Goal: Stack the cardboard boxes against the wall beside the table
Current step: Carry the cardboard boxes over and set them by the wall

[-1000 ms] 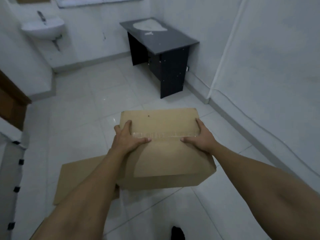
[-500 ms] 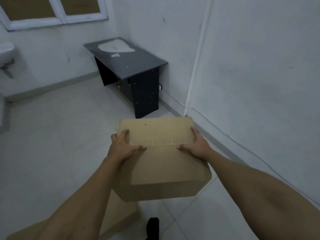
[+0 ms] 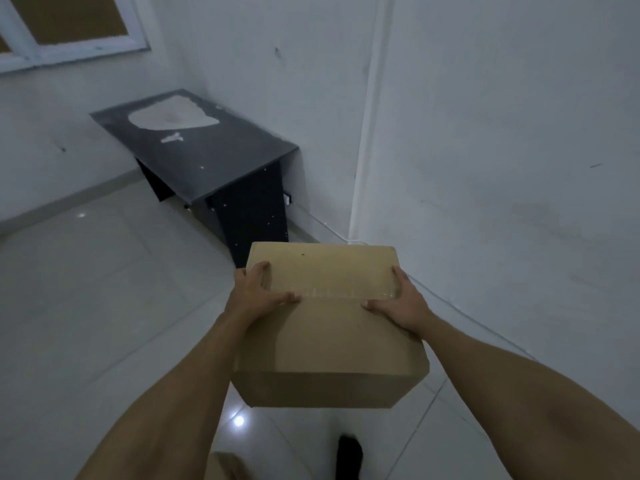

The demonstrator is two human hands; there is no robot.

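2 hands (image 3: 258, 294) (image 3: 403, 299) clamped on box (image 3: 329, 337) — best kept level, lowered flush against wall (image 3: 502, 168) beside table (image 3: 214, 157).

Tan cardboard box (image 3: 329, 341) with a clear tape strip (image 3: 346, 292). Dark grey table (image 3: 221, 164), its surface bearing a pale blotch (image 3: 169, 116). White walls (image 3: 502, 133), glossy off-white floor tiles (image 3: 86, 306), white window frame (image 3: 79, 51).

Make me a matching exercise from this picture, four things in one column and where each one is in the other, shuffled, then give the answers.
Things:
1. cardboard box
2. dark table
3. window
4. left hand

Places:
A. in the room's far corner
B. upper left, on the far wall
C. carried between both hands
D. on the box's left side

Pairs: 1-C, 2-A, 3-B, 4-D
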